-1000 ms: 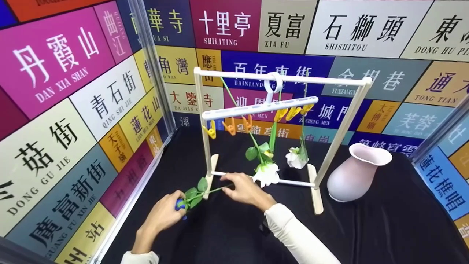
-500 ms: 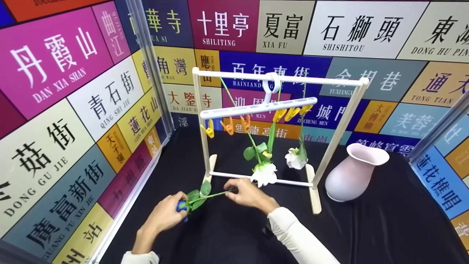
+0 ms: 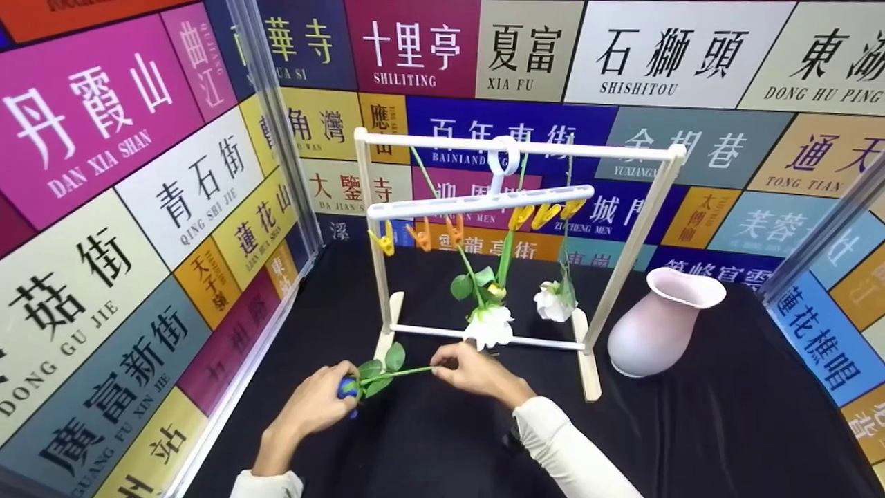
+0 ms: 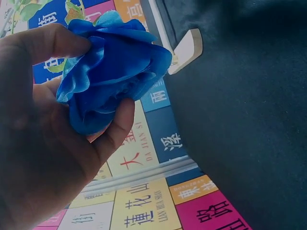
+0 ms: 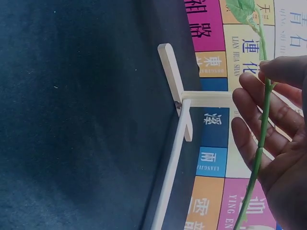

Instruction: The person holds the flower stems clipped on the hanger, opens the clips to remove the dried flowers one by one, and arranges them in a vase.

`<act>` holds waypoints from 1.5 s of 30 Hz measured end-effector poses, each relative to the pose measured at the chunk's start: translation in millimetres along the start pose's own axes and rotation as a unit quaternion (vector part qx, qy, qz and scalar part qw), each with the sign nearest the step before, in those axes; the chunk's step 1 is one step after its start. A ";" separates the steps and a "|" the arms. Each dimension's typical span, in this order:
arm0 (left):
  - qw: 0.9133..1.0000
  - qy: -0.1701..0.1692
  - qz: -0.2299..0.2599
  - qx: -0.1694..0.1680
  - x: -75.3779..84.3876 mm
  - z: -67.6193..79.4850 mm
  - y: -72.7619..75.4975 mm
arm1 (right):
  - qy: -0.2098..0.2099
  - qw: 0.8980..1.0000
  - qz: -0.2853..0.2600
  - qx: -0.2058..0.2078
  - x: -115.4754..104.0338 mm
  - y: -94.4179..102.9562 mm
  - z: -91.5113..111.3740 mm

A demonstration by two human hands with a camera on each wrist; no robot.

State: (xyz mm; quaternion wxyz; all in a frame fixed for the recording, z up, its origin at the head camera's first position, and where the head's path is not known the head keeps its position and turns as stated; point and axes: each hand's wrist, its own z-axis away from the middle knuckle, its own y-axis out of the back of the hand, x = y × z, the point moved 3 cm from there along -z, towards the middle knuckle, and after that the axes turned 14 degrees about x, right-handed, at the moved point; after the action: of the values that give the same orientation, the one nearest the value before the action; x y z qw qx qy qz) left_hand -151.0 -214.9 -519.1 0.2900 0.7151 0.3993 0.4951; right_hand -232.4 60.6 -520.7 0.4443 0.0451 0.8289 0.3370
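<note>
A wooden rack (image 3: 633,249) stands on the black cloth (image 3: 442,449), with a pink-and-white vase (image 3: 657,332) just beside it on the right. From its top bar hangs a white clip hanger (image 3: 482,200), two white flowers (image 3: 489,326) dangling heads-down below. The blue rose (image 4: 115,72) lies between both hands, in front of the rack — the left hand (image 3: 314,401) has fingers and thumb curled round its bloom, the right hand (image 3: 477,373) pinches its green stem (image 5: 265,124), thumb against forefinger.

Blue rose (image 4: 127,62), green stem (image 5: 264,124), vase (image 3: 650,328) — pink-to-white
</note>
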 end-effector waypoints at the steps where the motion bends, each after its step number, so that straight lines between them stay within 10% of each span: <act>1: 1.000 -0.001 -0.001 -0.002 0.8 -0.5 -0.6 | 0.000 1.000 0.001 0.002 0.5 0.7 1.4; 30: 0.998 -0.026 0.022 -0.043 25.0 -9.3 -14.1 | 0.034 0.994 0.058 0.092 16.1 27.4 37.8; 45: 0.996 -0.049 0.065 0.037 42.3 -24.7 -18.5 | 0.006 0.992 0.056 0.114 28.8 45.8 57.3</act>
State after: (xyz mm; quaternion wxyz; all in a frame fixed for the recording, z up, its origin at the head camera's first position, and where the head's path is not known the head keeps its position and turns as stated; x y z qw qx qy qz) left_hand -171.4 -168.6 -505.5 0.2499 0.7729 0.3555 0.4624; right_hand -216.1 136.3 -535.3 0.4118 0.1404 0.8606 0.2648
